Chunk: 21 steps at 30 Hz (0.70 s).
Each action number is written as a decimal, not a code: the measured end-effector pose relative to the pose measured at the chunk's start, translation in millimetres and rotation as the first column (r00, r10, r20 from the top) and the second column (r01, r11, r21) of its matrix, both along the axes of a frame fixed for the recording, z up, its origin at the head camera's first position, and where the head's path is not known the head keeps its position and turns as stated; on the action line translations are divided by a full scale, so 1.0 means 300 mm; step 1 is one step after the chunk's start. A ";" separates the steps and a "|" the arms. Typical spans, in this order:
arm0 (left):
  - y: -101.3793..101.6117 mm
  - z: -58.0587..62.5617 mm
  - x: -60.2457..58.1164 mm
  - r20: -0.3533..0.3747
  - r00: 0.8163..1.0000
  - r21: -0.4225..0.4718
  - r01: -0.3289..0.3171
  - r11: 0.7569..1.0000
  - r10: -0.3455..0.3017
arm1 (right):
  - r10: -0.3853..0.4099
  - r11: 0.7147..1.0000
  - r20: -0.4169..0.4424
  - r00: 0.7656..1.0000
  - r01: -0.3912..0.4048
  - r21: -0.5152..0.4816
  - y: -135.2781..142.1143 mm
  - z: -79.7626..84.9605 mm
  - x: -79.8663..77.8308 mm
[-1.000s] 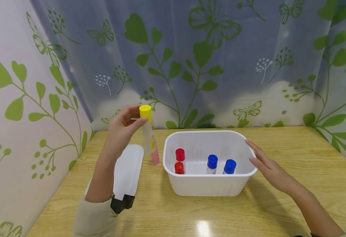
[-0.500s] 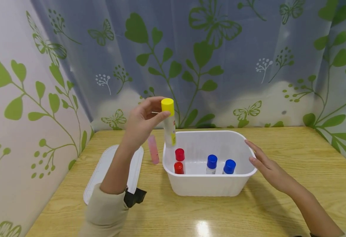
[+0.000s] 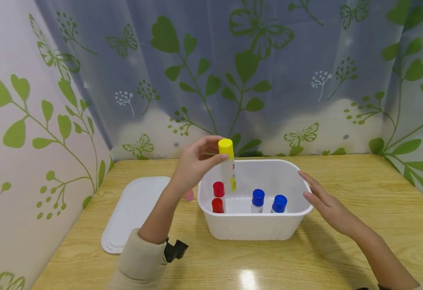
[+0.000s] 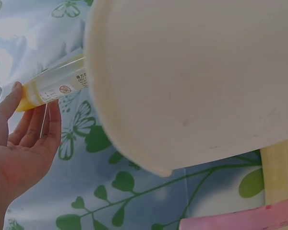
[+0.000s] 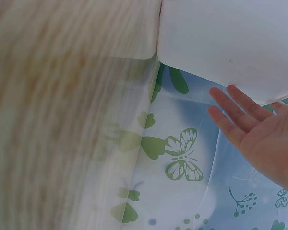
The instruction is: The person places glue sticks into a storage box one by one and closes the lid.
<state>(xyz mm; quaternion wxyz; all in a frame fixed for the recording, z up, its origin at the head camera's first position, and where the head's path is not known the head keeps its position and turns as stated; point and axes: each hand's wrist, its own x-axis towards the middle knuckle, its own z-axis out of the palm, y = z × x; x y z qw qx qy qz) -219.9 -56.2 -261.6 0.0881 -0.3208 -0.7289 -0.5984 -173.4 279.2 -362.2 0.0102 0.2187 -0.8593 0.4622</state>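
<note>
My left hand [image 3: 198,165] pinches a yellow-capped glue stick [image 3: 227,169] by its cap, between thumb and fingers. The stick hangs upright inside the left part of a white plastic box [image 3: 251,227], its lower end below the rim level. Whether it touches the bottom I cannot tell. Beside it in the box stand two red-capped sticks [image 3: 218,189], with two blue-capped sticks [image 3: 258,197] further right. On the box's right rim rests my right hand [image 3: 329,207]; in the right wrist view its fingers [image 5: 235,108] lie fairly straight against the outer wall.
A white lid [image 3: 135,213] lies flat on the wooden table [image 3: 204,266], left of the box. Between lid and box is a pink tube [image 4: 245,218], mostly hidden by my left arm in the head view. A leaf-patterned curtain [image 3: 197,52] hangs behind.
My left hand has carried the yellow-capped glue stick rightward from beside the pink tube, over the rim, and lowered it into the box. My right hand has stayed on the rim.
</note>
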 end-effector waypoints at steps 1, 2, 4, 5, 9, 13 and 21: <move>0.006 -0.008 0.000 0.010 1.000 -0.005 0.008 1.000 -0.008 | -0.001 1.000 0.001 1.000 0.001 0.001 0.000 0.001 0.000; 0.011 -0.016 0.001 0.016 1.000 -0.009 0.018 1.000 -0.018 | -0.002 1.000 0.002 1.000 0.002 0.002 0.000 0.001 0.001; 0.023 -0.031 0.001 0.032 0.999 -0.019 0.038 0.999 -0.037 | -0.004 1.000 0.003 1.000 0.004 0.004 -0.001 0.002 0.001; 0.028 -0.038 0.001 0.037 0.998 -0.029 0.042 0.999 -0.041 | -0.003 1.000 0.004 1.000 0.003 0.002 -0.001 0.002 0.002; 0.044 -0.066 0.002 0.069 0.997 -0.078 0.049 0.996 -0.043 | 0.003 1.000 0.004 1.000 -0.003 -0.004 -0.001 0.002 0.002; 0.052 -0.092 0.006 0.103 0.994 -0.127 0.049 0.991 -0.036 | 0.006 1.000 0.010 1.000 -0.006 -0.009 -0.001 0.000 0.002; 0.051 -0.137 0.005 0.137 0.988 -0.197 0.102 0.975 -0.076 | -0.004 1.000 0.017 1.000 0.004 -0.004 0.001 0.000 0.001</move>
